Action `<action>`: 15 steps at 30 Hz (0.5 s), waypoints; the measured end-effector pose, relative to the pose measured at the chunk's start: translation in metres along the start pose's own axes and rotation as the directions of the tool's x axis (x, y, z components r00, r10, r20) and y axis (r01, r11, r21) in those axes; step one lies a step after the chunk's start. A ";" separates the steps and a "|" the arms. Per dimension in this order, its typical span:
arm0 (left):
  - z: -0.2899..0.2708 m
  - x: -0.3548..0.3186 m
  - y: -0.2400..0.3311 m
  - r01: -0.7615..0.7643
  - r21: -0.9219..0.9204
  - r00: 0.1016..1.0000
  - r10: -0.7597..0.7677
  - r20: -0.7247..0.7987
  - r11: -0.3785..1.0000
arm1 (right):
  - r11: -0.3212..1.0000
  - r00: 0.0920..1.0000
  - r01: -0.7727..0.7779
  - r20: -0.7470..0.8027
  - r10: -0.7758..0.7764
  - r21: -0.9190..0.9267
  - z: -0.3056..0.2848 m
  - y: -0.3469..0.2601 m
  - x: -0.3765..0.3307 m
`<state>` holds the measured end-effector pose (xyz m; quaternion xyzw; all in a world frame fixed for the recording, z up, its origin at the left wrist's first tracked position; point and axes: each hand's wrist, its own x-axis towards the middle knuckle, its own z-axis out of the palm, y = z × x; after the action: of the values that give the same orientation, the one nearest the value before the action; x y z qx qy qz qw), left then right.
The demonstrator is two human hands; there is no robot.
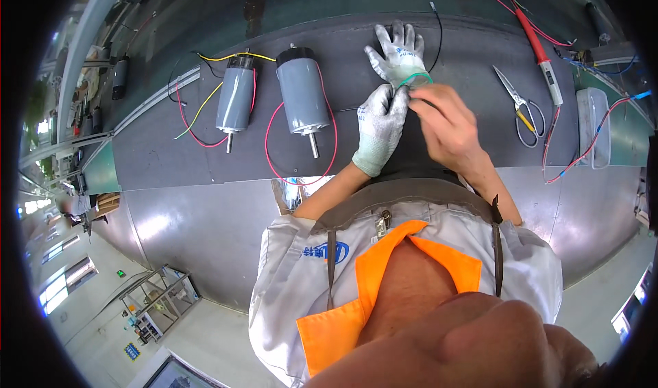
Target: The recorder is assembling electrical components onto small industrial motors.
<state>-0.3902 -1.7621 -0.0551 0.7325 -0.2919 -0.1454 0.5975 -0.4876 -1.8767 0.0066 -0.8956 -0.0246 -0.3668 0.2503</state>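
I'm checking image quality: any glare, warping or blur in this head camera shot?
Head view: strong fisheye bending at the rim with black corners; glare patches on the metal table; the bare right hand looks slightly motion-blurred; the gloved left hand and grey motors are sharp.

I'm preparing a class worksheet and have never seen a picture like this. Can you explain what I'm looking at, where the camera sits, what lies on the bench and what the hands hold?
It is one fisheye view from a camera on a worker's head, looking down. The left hand wears a grey glove; the bare right hand is at its fingers. A second grey glove with a green cuff lies just beyond. On the dark mat lie two grey motors with red and yellow wires, scissors and a red soldering iron.
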 end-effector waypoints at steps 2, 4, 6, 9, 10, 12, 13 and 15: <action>0.003 0.003 0.006 -0.032 -0.016 0.999 0.032 -0.022 0.999 | 1.000 1.000 0.019 -0.003 -0.019 0.013 0.011 0.013 0.000; 0.004 0.007 0.020 0.099 0.113 0.995 -0.102 0.017 0.989 | 0.995 0.995 -0.095 -0.007 0.096 0.018 0.018 0.020 -0.008; 0.010 0.008 0.027 0.021 0.146 0.999 -0.024 0.021 0.989 | 0.978 0.978 -0.208 -0.008 0.208 0.027 0.014 0.024 -0.010; 0.014 0.013 0.031 -0.192 0.261 0.981 0.188 0.040 0.946 | 0.970 0.952 -0.237 0.186 0.244 -0.060 -0.005 0.032 -0.014; 0.014 0.014 0.030 -0.290 0.305 0.956 0.289 0.049 0.907 | 0.971 0.933 -0.225 0.270 0.238 -0.079 -0.012 0.037 -0.015; 0.019 0.018 0.032 -0.385 0.347 0.920 0.387 0.067 0.855 | 0.972 0.907 -0.214 0.351 0.234 -0.097 -0.019 0.045 -0.018; 0.022 0.019 0.034 -0.422 0.388 0.900 0.429 0.071 0.820 | 0.975 0.908 -0.195 0.355 0.220 -0.107 -0.019 0.046 -0.021; 0.028 0.017 0.033 -0.455 0.426 0.880 0.468 0.081 0.782 | 0.977 0.909 -0.178 0.361 0.209 -0.118 -0.021 0.051 -0.023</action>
<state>-0.4013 -1.7983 -0.0275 0.7547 -0.4780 0.0846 0.4413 -0.5063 -1.9277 -0.0176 -0.9563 0.0328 -0.1650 0.2392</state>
